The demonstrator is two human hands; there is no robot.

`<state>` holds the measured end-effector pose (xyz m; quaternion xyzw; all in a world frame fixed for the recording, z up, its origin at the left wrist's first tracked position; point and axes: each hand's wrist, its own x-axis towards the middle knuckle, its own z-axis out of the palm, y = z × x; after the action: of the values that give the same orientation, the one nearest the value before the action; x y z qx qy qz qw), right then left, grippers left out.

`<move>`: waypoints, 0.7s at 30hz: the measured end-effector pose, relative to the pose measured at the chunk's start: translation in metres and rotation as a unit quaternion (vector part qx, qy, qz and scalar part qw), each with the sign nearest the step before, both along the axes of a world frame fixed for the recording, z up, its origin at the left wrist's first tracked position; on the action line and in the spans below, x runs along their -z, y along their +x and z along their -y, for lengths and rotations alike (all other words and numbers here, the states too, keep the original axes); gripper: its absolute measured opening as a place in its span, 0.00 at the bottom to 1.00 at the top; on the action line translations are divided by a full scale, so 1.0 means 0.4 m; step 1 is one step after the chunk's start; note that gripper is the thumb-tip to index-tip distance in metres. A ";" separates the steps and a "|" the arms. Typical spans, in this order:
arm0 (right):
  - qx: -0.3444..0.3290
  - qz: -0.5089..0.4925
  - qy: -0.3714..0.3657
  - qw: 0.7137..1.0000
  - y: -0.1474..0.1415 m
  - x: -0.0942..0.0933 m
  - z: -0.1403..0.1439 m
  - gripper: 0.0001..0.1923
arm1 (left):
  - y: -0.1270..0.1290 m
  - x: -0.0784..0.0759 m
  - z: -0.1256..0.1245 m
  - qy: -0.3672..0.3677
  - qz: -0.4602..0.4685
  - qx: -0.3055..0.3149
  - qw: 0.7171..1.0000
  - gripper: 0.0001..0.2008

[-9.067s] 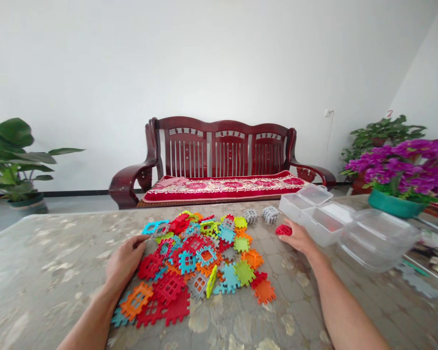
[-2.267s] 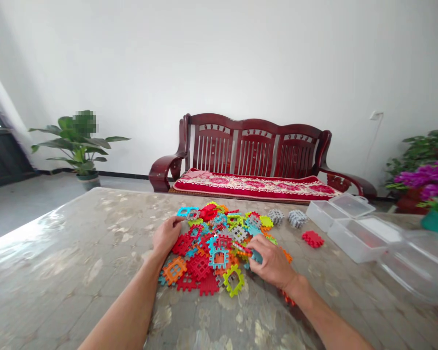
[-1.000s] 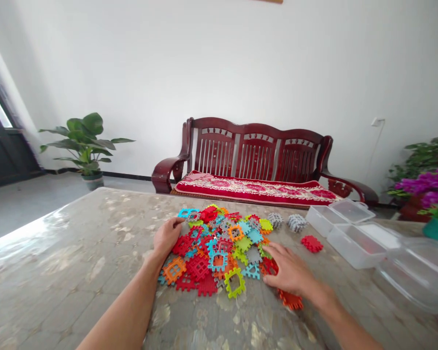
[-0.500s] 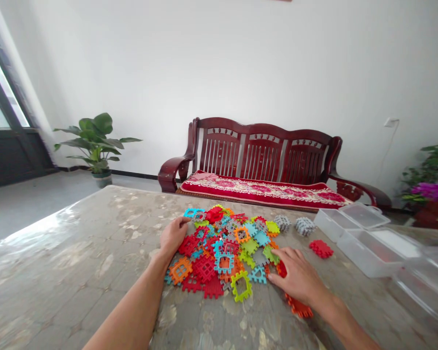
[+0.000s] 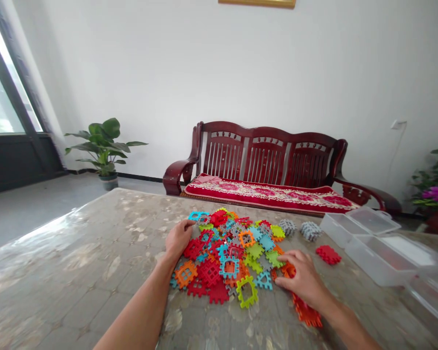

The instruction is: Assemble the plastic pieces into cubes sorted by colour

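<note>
A heap of toothed plastic building tiles [image 5: 229, 266] in red, orange, blue, green and grey lies on the table. My left hand [image 5: 178, 239] rests at the heap's left side, its fingertips beside blue and grey tiles at the back; it looks open, though part of its fingers is hidden. On the right, my right hand [image 5: 302, 276] curves over orange tiles [image 5: 289, 270] with thumb and fingers apart, near a green tile [image 5: 274, 259]. More orange tiles [image 5: 307, 312] lie below that palm, partly covered by the wrist.
Two grey tile stacks [image 5: 311, 231] and a red tile stack [image 5: 328, 254] stand right of the heap. Clear plastic boxes [image 5: 377, 262] with lids are at the table's right. Beyond the patterned tablecloth [image 5: 105, 243] are a wooden bench [image 5: 264, 160] and a potted plant [image 5: 105, 146].
The whole view has shifted slightly, with the scene lying a little further right and lower. Both hands keep nearly the same places at the heap.
</note>
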<state>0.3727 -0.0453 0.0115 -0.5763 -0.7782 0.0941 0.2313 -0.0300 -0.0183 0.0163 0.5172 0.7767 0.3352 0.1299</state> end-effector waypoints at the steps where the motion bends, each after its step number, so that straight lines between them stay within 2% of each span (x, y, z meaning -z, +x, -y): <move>1: 0.004 -0.013 0.006 1.000 0.002 0.006 -0.004 0.22 | -0.001 0.002 -0.001 0.003 0.004 0.000 1.000 0.17; 7: 0.031 -0.110 0.019 0.993 0.018 0.004 -0.025 0.18 | -0.010 0.021 -0.010 0.042 0.040 0.006 0.998 0.15; 12: 0.028 -0.201 -0.018 0.979 0.021 -0.047 -0.058 0.19 | -0.024 0.013 -0.010 0.090 0.110 0.106 0.984 0.19; 17: 0.004 -0.284 -0.081 0.955 -0.037 -0.110 -0.098 0.21 | -0.028 -0.003 -0.003 0.036 0.123 0.205 0.970 0.27; 21: -0.022 -0.347 -0.071 0.935 -0.115 -0.130 -0.141 0.24 | 0.007 -0.012 0.008 -0.037 0.073 0.214 0.973 0.38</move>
<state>0.3268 0.0111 0.0633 -0.5054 -0.6531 0.3482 0.4436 -0.0272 -0.0215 0.0213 0.6404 0.6482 0.3072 0.2746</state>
